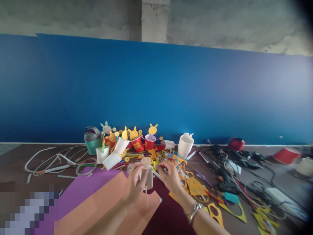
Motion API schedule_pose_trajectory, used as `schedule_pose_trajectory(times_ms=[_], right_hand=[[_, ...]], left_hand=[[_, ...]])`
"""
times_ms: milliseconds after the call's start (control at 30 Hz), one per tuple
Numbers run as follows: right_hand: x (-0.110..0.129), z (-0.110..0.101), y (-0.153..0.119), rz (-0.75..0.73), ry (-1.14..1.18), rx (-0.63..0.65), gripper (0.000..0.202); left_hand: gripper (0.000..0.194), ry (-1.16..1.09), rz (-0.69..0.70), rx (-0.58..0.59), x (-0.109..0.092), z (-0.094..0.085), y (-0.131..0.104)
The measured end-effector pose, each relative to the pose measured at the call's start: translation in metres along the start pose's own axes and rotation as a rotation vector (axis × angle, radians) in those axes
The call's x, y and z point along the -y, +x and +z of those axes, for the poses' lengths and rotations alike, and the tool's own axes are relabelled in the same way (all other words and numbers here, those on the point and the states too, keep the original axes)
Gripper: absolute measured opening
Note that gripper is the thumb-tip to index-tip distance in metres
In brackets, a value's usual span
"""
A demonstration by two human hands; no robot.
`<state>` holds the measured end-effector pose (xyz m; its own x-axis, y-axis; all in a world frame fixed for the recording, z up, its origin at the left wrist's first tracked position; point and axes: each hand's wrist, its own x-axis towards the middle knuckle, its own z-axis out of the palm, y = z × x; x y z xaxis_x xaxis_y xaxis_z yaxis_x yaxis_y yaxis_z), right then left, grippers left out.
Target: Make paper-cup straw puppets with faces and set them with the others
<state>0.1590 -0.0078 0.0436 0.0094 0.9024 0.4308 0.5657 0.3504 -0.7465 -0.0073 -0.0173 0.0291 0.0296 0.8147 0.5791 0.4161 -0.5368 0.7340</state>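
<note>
White cup [150, 180], straw [147, 197] beneath, is grasped by the left hand [136, 179]; the right hand's [170, 177] grip, blurred, I cannot tell.

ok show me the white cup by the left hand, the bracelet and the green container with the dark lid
white cup [150, 179]: head view, on its side wall
bracelet [195, 212]: head view, on its silver band
green container [93, 146]: head view, on its green body
</note>
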Motion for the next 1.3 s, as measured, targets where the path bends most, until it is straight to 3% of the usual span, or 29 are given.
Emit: schedule_pose_trajectory(times_ms=[133,233,333,467,700,767,900,1033,1200,1300], right_hand=[[-0.012,-0.008,0.004,-0.093,-0.327,0.015,0.026],[-0.011,-0.01,0.002,-0.127,-0.448,-0.03,0.007],[0.0,-0.01,0.001,-0.151,-0.29,-0.021,0.014],[0.018,-0.011,-0.001,-0.201,0.048,0.116,0.015],[0.031,-0.016,-0.005,-0.311,-0.04,0.173,0.014],[0.027,-0.016,-0.002,-0.222,0.023,0.134,0.014],[0.013,-0.016,0.007,0.099,0.269,-0.001,0.02],[0.004,-0.019,0.013,0.326,0.513,-0.047,0.026],[-0.006,-0.02,0.016,0.378,0.627,-0.112,0.026],[-0.011,-0.02,0.019,0.403,0.673,-0.177,0.026]], left_hand=[[0.015,-0.007,0.015,0.034,-0.005,-0.004,0.001],[0.016,0.029,0.041,0.094,-0.01,-0.008,0.002],[0.013,0.069,0.076,0.144,-0.013,-0.01,0.002],[0.011,0.124,0.16,0.128,-0.009,-0.005,0.0],[0.006,0.22,0.135,0.092,-0.003,-0.001,0.0],[0.012,0.248,0.127,0.041,0.002,-0.002,0.0],[0.044,0.472,0.011,-0.067,0.013,0.001,-0.003],[0.061,0.53,-0.069,0.007,0.02,0.008,-0.009],[0.056,0.363,-0.003,0.029,0.017,0.013,-0.011],[0.064,0.221,0.047,0.073,0.007,0.012,-0.01]])
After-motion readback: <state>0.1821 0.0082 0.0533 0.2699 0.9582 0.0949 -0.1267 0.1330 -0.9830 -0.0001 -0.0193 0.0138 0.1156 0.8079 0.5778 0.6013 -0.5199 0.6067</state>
